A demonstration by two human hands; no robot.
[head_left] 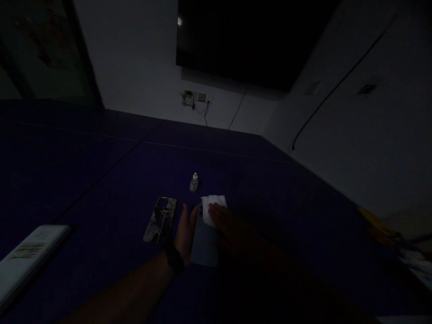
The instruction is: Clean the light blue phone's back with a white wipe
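A grey-blue phone [204, 245] lies flat on the dark blue table [101, 180]. My left hand [185, 231] rests along the phone's left edge, fingers stretched out and touching it. My right hand [232, 229] presses a white cloth [213, 208] onto the phone's far end, fingers laid flat over the cloth. A patterned phone case [160, 219] lies just left of my left hand. A small clear bottle with a white cap [194, 182] stands upright a little beyond the cloth.
A white flat box with print [30, 256] lies at the table's left front. White walls close the table's far and right sides. A dark screen [249, 40] hangs on the far wall above a socket strip [195, 97]. Coloured items [405, 252] lie at the right edge.
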